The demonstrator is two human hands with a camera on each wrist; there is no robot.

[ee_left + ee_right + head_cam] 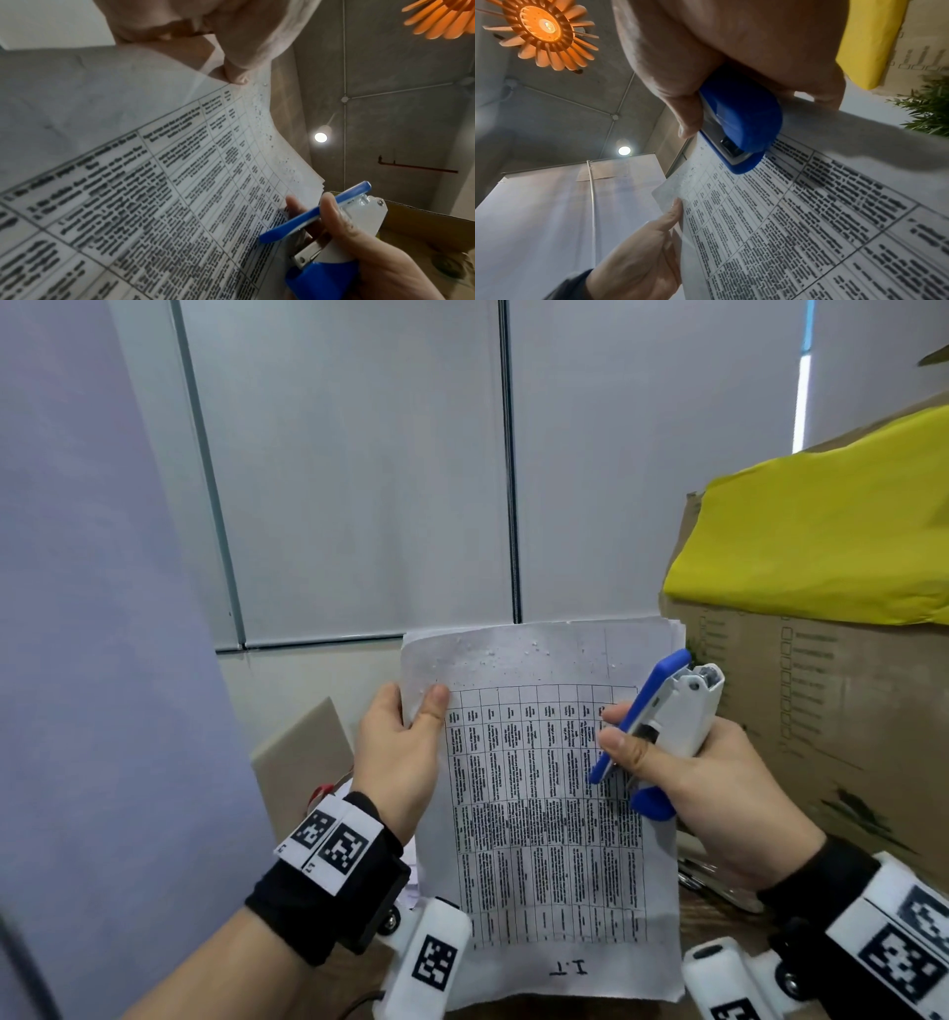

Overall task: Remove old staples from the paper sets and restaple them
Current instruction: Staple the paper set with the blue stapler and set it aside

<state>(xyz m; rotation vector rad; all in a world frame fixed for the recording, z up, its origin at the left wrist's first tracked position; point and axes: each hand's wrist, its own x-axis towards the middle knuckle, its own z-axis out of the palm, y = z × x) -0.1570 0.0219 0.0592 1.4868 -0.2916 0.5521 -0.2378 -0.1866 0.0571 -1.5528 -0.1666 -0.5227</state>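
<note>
Left hand pinching printed paper set, right hand gripping blue stapler; cardboard box holding yellow sheet; orange ceiling lamp only in wrist views.

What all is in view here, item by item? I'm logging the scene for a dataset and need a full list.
paper set: one stapled-size stack, white with a black printed table, held upright in front of the person, punctured along its top margin
stapler: one, blue and white, at the stack's right edge
cardboard box: one, brown, to the right
yellow sheet: one, draped over the box
blinds: white, behind the papers
ceiling lamp: one, orange, slatted
round ceiling light: one, white
left hand: pinches the stack's upper left edge
right hand: grips the stapler
wrist bands: two, black, with black-and-white marker tags
</note>
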